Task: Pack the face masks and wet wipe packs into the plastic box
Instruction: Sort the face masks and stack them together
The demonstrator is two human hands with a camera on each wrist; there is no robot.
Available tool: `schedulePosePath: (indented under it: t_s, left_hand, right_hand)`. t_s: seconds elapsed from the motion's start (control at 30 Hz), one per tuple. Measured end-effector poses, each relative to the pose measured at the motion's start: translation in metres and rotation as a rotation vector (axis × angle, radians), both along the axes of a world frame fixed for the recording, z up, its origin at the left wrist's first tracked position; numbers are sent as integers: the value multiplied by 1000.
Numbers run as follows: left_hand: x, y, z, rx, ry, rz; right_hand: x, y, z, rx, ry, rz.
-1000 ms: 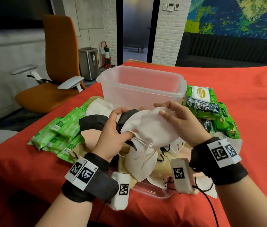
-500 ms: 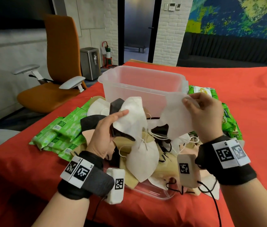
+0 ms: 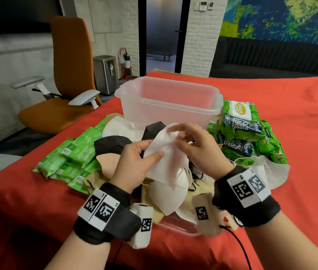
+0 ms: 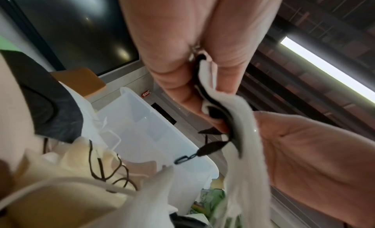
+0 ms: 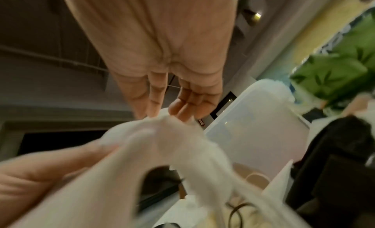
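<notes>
White face mask (image 3: 166, 152) at frame centre. Pile beneath: white, black and beige masks (image 3: 166, 193). Wet wipe packs, left of frame (image 3: 72, 156): light green, white barcode labels. Packs at right (image 3: 245, 131): darker green, navy band, white flap. Plastic box (image 3: 169, 102): clear, colourless. Worktop cloth (image 3: 300, 117): red. Wristbands: black, black-and-white square codes.

right wrist view blurred, white mask (image 5: 172, 151) smeared, forearms cropped

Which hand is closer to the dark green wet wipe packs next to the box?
Right. The right hand holds a white face mask just beside the stacked dark green wet wipe packs. The left hand grips the same mask on its far side, farther away.
</notes>
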State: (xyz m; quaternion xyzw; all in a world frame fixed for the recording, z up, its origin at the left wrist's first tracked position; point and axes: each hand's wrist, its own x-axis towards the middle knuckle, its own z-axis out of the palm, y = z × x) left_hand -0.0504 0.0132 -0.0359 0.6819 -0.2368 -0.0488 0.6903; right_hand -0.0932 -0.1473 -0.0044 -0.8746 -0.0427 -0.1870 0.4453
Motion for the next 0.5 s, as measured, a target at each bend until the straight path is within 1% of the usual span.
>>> schedulePosePath:
  t_s: [0.03, 0.07, 0.17, 0.3, 0.37, 0.5]
  left_hand:
    - [-1, 1, 1, -5, 12, -20]
    - [-2, 1, 3, -11, 23, -41]
    - [-4, 1, 5, -10, 12, -73]
    - [-3, 3, 5, -1, -1, -80]
    - [-3, 3, 4, 1, -25, -73]
    - [-2, 3, 4, -19, -99, -27]
  right_hand:
    - [1, -2, 0, -74, 5, -18]
    - [0, -2, 1, -100, 0, -30]
    - [0, -3, 3, -100, -40, -36]
    - [1, -7, 4, -142, -15, 8]
    - [1, -8, 4, -120, -21, 26]
    - [0, -9, 2, 0, -57, 39]
